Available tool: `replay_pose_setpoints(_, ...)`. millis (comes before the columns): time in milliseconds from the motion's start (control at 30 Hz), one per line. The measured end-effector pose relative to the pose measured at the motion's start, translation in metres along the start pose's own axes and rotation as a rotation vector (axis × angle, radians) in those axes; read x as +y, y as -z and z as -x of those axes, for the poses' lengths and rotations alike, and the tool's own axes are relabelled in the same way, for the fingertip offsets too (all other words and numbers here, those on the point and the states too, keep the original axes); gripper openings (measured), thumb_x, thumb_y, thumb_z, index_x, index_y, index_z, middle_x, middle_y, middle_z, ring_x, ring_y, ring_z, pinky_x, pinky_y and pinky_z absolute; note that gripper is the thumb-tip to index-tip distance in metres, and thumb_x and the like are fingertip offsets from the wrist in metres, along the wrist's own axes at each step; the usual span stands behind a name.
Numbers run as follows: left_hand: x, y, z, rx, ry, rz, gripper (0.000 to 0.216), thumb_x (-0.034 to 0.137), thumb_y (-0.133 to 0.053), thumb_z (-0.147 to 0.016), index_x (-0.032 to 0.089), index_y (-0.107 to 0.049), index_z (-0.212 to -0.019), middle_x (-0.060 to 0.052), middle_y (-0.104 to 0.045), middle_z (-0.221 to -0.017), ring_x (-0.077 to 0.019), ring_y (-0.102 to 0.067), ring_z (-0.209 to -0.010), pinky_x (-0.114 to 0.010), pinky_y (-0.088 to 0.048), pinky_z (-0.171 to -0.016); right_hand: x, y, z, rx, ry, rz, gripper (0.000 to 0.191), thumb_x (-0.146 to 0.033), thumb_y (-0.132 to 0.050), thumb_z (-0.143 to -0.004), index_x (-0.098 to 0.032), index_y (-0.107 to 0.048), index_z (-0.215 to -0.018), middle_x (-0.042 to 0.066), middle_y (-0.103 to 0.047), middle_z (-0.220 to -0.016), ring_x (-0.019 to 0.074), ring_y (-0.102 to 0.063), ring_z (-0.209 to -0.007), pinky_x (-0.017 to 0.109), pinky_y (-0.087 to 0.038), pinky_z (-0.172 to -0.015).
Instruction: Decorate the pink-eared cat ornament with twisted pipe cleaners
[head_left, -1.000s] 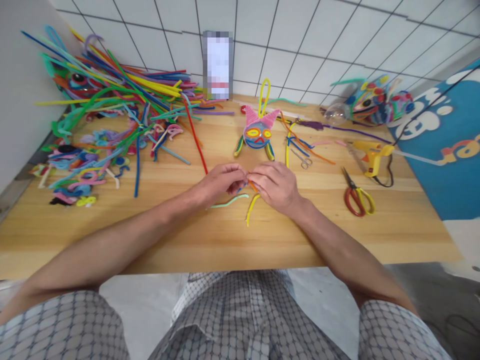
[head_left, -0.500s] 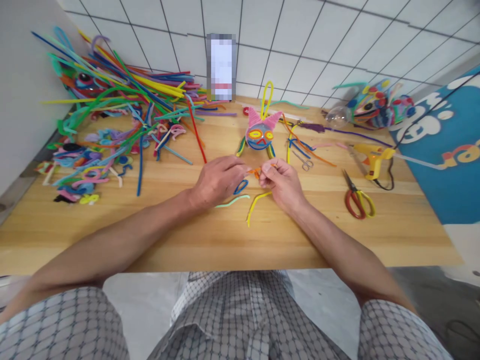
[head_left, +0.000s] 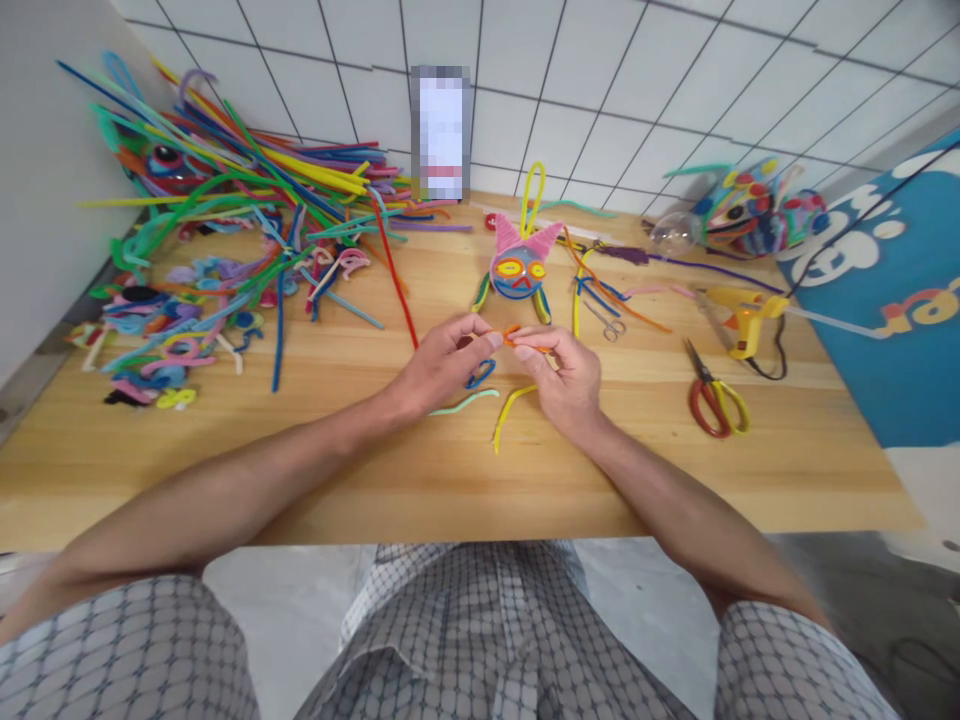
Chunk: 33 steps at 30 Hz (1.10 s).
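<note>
Both my hands meet over the middle of the wooden table (head_left: 420, 480). My left hand (head_left: 442, 362) and my right hand (head_left: 566, 372) each pinch one end of a short orange pipe cleaner (head_left: 517, 337) held between them. Under the hands lie a blue pipe cleaner loop (head_left: 480, 374), a mint green piece (head_left: 461, 403) and a yellow piece (head_left: 508, 412). Just beyond my fingers lies a pipe cleaner cat face (head_left: 519, 268) with pink ears and a yellow loop on top.
A big heap of coloured pipe cleaners (head_left: 247, 210) fills the back left. Red-handled scissors (head_left: 712, 395), a yellow glue gun (head_left: 742, 315) and small scissors (head_left: 609, 322) lie to the right. Finished pipe cleaner figures (head_left: 750, 210) sit at the back right.
My hands have drawn slightly apart and lifted the orange piece clear of the table, uncovering the blue loop. The orange piece now stretches between the two pinches.
</note>
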<state>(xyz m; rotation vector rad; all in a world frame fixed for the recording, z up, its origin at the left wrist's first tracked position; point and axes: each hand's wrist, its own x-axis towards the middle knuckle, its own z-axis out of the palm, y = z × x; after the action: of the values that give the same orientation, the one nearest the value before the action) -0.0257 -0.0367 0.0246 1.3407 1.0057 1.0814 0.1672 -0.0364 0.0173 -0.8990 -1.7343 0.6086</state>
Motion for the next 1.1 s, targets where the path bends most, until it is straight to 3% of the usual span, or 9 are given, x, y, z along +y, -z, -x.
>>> replay_pose_setpoints(100,0.001,-0.002,0.002,0.057,-0.107,-0.004,0.030,0.043,-0.077,-0.088,0.016,-0.064,-0.085,-0.006,-0.072,-0.104,-0.0032,-0.053,-0.052,-0.020,-0.046,-0.051,0.002,-0.003,0.005,-0.020,-0.129,-0.083,0.026,-0.051,-0.068,-0.099,-0.026,-0.073,-0.098,0.004,-0.080,-0.099,0.0207,-0.076,-0.094,0.037,-0.060,-0.087)
replay_pose_setpoints(200,0.004,-0.004,0.005,0.064,-0.137,0.076,0.035,0.042,-0.077,-0.089,0.015,-0.057,-0.080,-0.012,-0.069,-0.131,-0.0018,-0.058,-0.053,-0.021,-0.051,-0.051,0.001,-0.006,0.007,-0.052,-0.307,-0.254,0.033,-0.058,-0.071,-0.095,-0.025,-0.071,-0.096,0.002,-0.080,-0.089,0.0176,-0.074,-0.078,0.033,-0.061,-0.076)
replay_pose_setpoints(333,0.006,-0.005,0.008,0.041,-0.191,0.086,0.031,0.038,-0.075,-0.091,0.017,-0.055,-0.081,-0.010,-0.075,-0.110,-0.0093,-0.067,-0.061,-0.023,-0.054,-0.054,-0.003,-0.006,0.001,-0.099,-0.430,-0.376,0.044,-0.066,-0.076,-0.087,-0.023,-0.067,-0.084,0.000,-0.075,-0.075,0.0142,-0.066,-0.062,0.029,-0.056,-0.064)
replay_pose_setpoints(433,0.002,-0.002,0.006,0.020,-0.206,-0.026,0.023,0.034,-0.071,-0.093,0.018,-0.058,-0.084,-0.004,-0.073,-0.082,-0.0133,-0.069,-0.067,-0.024,-0.055,-0.060,-0.004,-0.003,-0.005,-0.080,-0.448,-0.402,0.046,-0.066,-0.079,-0.084,-0.022,-0.066,-0.079,-0.001,-0.073,-0.071,0.0121,-0.060,-0.058,0.026,-0.051,-0.060)
replay_pose_setpoints(500,-0.002,0.000,0.004,-0.020,-0.188,-0.105,0.021,0.033,-0.069,-0.093,0.018,-0.058,-0.083,-0.002,-0.071,-0.074,-0.0133,-0.067,-0.066,-0.024,-0.054,-0.062,-0.002,-0.001,-0.009,-0.060,-0.456,-0.402,0.047,-0.066,-0.081,-0.082,-0.021,-0.066,-0.077,-0.001,-0.071,-0.069,0.0113,-0.058,-0.057,0.026,-0.049,-0.058)
replay_pose_setpoints(767,0.005,0.003,0.000,-0.376,0.036,-0.023,0.021,0.032,-0.070,-0.091,0.017,-0.060,-0.082,-0.002,-0.072,-0.073,-0.0129,-0.068,-0.066,-0.023,-0.052,-0.062,0.010,0.006,-0.018,0.023,-0.455,-0.325,0.049,-0.067,-0.082,-0.080,-0.022,-0.064,-0.076,-0.003,-0.065,-0.066,0.0117,-0.056,-0.058,0.026,-0.047,-0.059)
replay_pose_setpoints(967,0.011,0.007,-0.004,-0.271,0.193,0.142,0.023,0.032,-0.075,-0.086,0.019,-0.057,-0.090,0.003,-0.067,-0.070,-0.0099,-0.060,-0.051,-0.022,-0.048,-0.051,0.016,0.010,-0.022,0.009,-0.445,-0.349,0.052,-0.071,-0.079,-0.080,-0.022,-0.062,-0.077,-0.003,-0.066,-0.067,0.0121,-0.058,-0.058,0.027,-0.051,-0.060)
replay_pose_setpoints(1100,0.009,0.010,-0.006,-0.339,0.258,0.094,0.030,0.040,-0.079,-0.086,0.017,-0.061,-0.083,0.002,-0.061,-0.061,-0.0098,-0.057,-0.050,-0.021,-0.048,-0.049,0.018,0.013,-0.023,0.033,-0.436,-0.382,0.049,-0.068,-0.080,-0.081,-0.022,-0.064,-0.080,-0.002,-0.067,-0.069,0.0115,-0.059,-0.059,0.026,-0.050,-0.059)
